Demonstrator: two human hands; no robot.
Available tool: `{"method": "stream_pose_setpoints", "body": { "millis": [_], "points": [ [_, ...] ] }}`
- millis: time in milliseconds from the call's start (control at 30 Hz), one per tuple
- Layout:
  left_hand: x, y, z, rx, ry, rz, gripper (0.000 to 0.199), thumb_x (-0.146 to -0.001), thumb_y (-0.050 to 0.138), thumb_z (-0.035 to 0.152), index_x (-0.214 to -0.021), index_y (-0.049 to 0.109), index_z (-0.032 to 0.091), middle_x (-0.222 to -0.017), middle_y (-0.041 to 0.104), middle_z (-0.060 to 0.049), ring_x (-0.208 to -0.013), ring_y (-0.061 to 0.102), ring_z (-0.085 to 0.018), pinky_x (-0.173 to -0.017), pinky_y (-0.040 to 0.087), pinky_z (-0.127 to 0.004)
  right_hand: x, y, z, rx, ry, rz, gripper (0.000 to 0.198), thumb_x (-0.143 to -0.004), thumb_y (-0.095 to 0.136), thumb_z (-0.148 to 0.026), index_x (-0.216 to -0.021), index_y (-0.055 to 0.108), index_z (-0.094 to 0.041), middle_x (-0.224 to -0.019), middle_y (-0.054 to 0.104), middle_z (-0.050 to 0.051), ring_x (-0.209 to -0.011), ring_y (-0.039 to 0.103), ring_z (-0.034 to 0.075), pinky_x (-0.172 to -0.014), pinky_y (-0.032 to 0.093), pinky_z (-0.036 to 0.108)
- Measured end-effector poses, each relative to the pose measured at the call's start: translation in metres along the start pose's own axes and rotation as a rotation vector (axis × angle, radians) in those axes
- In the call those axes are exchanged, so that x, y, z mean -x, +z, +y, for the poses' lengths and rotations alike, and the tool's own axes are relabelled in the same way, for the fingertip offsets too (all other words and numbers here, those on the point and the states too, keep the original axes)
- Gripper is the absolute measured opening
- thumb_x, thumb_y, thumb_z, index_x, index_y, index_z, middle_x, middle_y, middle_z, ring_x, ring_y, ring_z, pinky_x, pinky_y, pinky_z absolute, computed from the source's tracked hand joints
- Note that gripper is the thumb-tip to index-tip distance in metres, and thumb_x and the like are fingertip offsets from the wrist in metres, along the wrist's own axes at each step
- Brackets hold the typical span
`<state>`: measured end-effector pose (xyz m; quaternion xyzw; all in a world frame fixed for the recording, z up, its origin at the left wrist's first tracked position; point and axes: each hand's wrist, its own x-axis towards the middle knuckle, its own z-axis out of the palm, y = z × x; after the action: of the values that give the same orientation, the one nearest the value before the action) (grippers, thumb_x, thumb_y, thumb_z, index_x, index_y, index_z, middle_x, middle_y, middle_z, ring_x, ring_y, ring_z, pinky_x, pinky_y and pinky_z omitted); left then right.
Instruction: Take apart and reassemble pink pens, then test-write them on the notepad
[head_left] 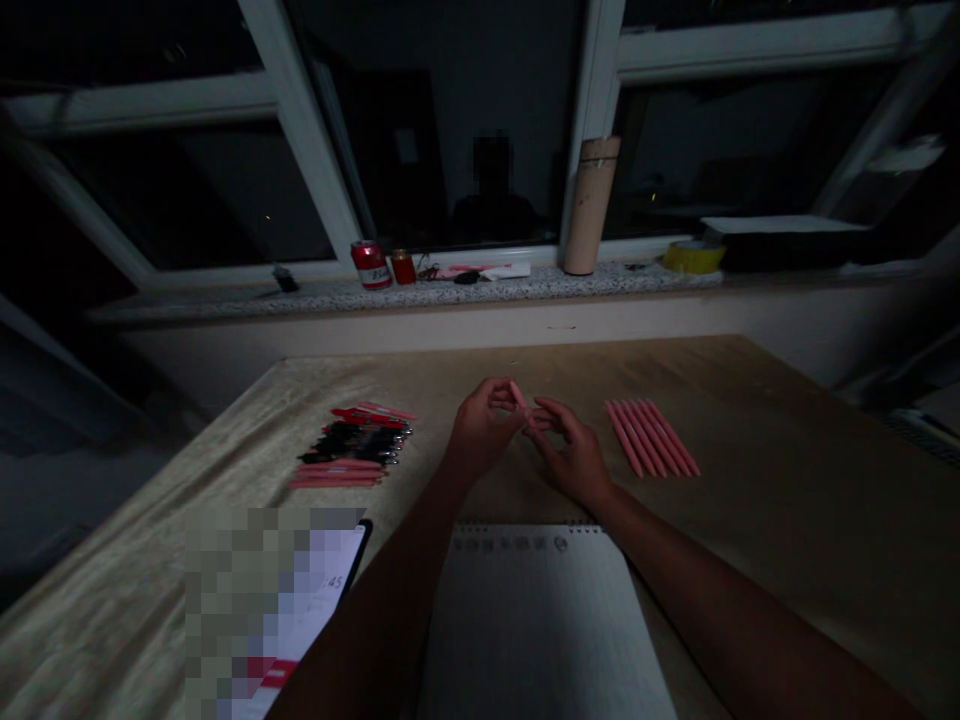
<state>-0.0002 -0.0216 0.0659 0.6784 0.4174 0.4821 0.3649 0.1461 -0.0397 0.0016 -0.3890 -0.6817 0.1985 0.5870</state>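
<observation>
Above the table, just beyond the notebook, my left hand (480, 430) pinches a pink pen (517, 394) that tilts up toward the window. The fingertips of my right hand (570, 455) close on the pen's lower end, where the two hands meet. Part of the pen is hidden by the fingers. To the right of my right hand lies a neat row of several pink pens (651, 438), side by side. On the left lies a pile of black pens (352, 442), with pink pens (337, 474) along its near side and red ones at its far side.
A spiral notebook (547, 630) lies open below my hands, with small drawings along its top. A phone (330, 570) is at the lower left, partly blurred out. The windowsill (300, 303) holds a red can (371, 265), a tall cylinder (592, 205) and yellow tape (694, 258).
</observation>
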Motion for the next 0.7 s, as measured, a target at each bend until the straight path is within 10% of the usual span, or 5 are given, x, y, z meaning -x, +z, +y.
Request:
{"method": "stream_pose_setpoints", "body": {
  "millis": [700],
  "points": [
    [0.001,0.001,-0.004,-0.057,-0.015,-0.014,0.019,-0.073,0.064,0.029,-0.084,0.062,0.014,-0.082,0.067,-0.006,-0.078,0.063,-0.016,-0.075,0.049,-0.027,0.001,0.0,0.001,0.01,0.005,-0.001,0.036,-0.086,0.057,-0.027,-0.12,0.05,-0.022,-0.101,0.068,0.007,-0.085,0.067,0.017,-0.081,0.054,0.035]
  ]
}}
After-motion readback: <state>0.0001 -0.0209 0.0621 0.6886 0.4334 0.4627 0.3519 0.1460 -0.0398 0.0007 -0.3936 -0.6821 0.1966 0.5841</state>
